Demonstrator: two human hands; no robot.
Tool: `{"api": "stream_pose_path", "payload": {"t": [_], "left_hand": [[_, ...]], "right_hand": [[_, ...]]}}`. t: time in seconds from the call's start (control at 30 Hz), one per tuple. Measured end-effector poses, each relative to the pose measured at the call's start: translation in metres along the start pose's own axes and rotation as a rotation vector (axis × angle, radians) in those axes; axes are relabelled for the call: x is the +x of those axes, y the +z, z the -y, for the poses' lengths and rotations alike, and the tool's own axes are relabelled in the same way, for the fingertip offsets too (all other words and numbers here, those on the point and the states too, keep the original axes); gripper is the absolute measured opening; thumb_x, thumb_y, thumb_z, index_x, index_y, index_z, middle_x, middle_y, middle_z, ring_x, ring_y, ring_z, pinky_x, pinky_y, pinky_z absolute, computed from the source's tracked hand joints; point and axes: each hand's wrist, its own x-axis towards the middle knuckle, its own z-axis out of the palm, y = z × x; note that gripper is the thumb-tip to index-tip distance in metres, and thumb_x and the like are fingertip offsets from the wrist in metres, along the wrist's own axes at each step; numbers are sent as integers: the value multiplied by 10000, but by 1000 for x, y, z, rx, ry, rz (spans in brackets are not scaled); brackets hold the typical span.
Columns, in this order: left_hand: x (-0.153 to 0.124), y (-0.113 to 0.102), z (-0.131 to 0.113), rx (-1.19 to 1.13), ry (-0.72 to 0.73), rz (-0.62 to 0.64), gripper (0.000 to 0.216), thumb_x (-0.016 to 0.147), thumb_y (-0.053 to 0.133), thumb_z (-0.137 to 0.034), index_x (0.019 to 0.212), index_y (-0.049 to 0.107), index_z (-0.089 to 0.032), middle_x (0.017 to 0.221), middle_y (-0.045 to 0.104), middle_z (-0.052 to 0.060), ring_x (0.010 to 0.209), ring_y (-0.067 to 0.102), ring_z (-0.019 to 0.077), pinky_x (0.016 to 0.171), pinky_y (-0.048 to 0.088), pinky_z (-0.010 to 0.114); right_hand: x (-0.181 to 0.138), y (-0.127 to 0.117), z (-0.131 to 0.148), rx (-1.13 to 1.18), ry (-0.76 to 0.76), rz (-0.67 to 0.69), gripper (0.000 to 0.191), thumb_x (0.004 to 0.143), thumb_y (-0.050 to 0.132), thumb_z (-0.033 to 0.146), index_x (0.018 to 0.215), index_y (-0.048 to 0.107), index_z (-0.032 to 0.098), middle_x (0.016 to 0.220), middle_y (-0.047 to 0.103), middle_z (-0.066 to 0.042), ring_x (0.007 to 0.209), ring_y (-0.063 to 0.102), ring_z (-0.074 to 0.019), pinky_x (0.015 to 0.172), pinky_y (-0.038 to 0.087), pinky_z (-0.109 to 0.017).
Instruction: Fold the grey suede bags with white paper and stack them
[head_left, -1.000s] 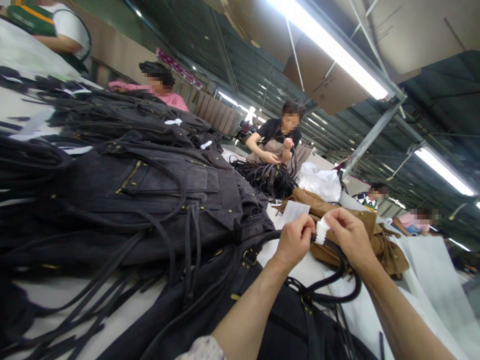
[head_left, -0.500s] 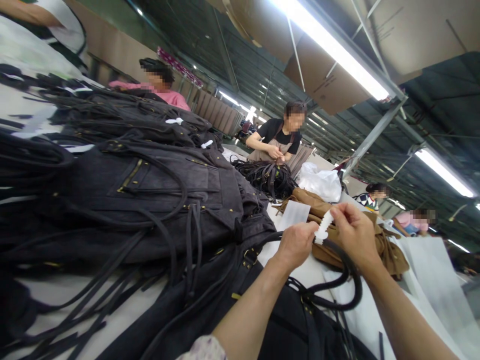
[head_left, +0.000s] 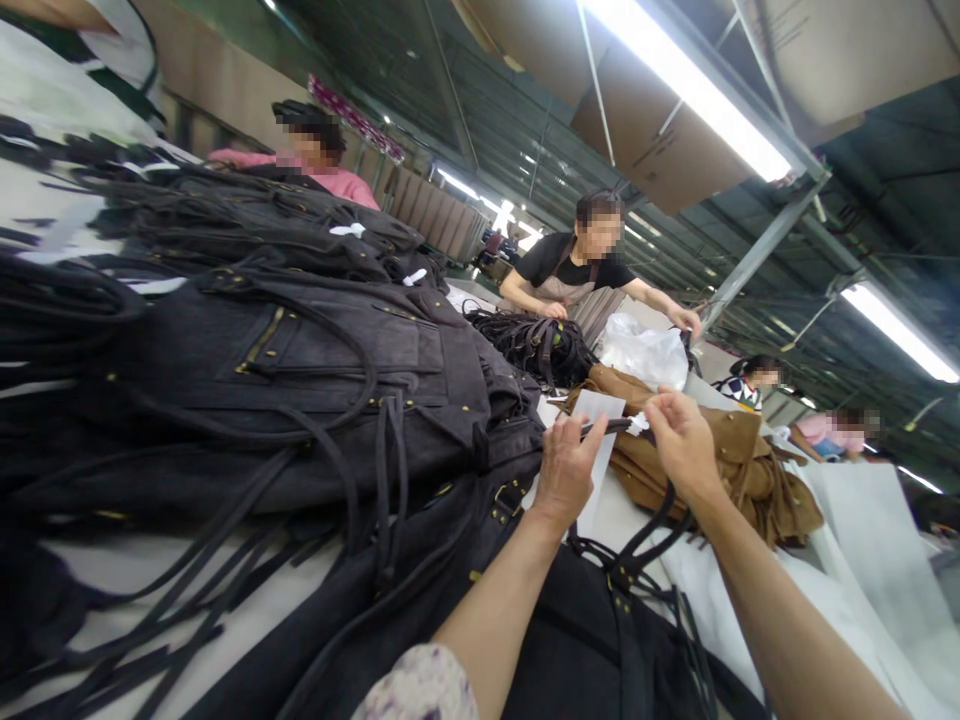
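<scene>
No readable text, labels or brands on anything in view.

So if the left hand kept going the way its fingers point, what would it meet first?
Probably the white paper sheet just beyond the left hand, then the brown suede bag. Depth is hard to judge, so the order is uncertain.

Single head-worn view, tilted, forward and slightly down, close over the table (head_left: 622, 520), wide across the workshop.
</scene>
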Motion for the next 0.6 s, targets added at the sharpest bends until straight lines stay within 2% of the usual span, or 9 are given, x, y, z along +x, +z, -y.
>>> {"api": "stream_pose_path", "payload": {"t": [0.07, 0.13, 0.2, 0.27, 0.33, 0.43, 0.5, 0.6], "left_hand": [[-4, 1, 4, 9, -62, 138, 387, 951, 341, -128, 1277, 523, -234, 1208, 534, 89, 1167, 478, 229, 1009, 392, 371], [-9, 5, 12, 10, -116, 271, 311, 948, 368, -141, 1145, 598, -210, 1116, 590, 83, 1075, 554, 211, 947, 446, 339], [-16, 12, 22, 26, -175, 374, 220, 914, 450, -142, 981, 657, -170, 978, 642, 97, 956, 618, 229, 858, 497, 358], [-22, 19, 31, 45, -237, 486, 137, 875, 539, -142, 845, 673, -141, 841, 661, 92, 864, 647, 239, 793, 524, 381], [-26, 23, 39, 53, -291, 560, 87, 866, 588, -151, 844, 670, -129, 831, 672, 71, 862, 653, 220, 801, 531, 391], [-29, 25, 44, 41, -345, 587, 108, 899, 582, -192, 950, 659, -136, 932, 683, 55, 919, 648, 188, 849, 526, 393], [-29, 25, 45, 23, -371, 585, 117, 901, 572, -186, 959, 662, -139, 954, 686, 71, 931, 649, 193, 846, 524, 382], [-30, 24, 45, -19, -381, 574, 110, 863, 592, -160, 941, 670, -150, 962, 690, 92, 940, 650, 203, 835, 517, 354]], "right_hand": [[-14, 6, 2, -63, -71, 57, 198, 836, 550, 368, 921, 612, 199, 1286, 524, -124, 1259, 446, -272, 1046, 365, -469], [-31, 13, 3, -180, -114, 230, 228, 883, 469, 304, 1046, 593, 204, 1382, 454, -122, 1303, 404, -239, 1059, 350, -408], [-50, 23, -3, -297, -79, 473, 260, 912, 390, 248, 1062, 598, 205, 1259, 570, -106, 1176, 524, -202, 994, 396, -339], [-68, 36, -18, -361, 19, 654, 260, 900, 392, 215, 949, 647, 204, 985, 686, -69, 955, 627, -184, 865, 451, -289], [-85, 50, -38, -402, 105, 719, 244, 862, 439, 192, 800, 676, 193, 796, 701, -52, 807, 655, -184, 736, 469, -263], [-106, 68, -65, -471, 203, 761, 256, 846, 454, 194, 737, 683, 165, 718, 691, -66, 731, 662, -193, 647, 470, -259], [-117, 77, -73, -507, 213, 758, 261, 865, 456, 237, 881, 697, 138, 829, 701, -108, 799, 668, -220, 686, 486, -292], [-124, 83, -69, -496, 94, 792, 302, 870, 486, 248, 1112, 650, 172, 1204, 617, -139, 1123, 576, -246, 921, 444, -348]]}}
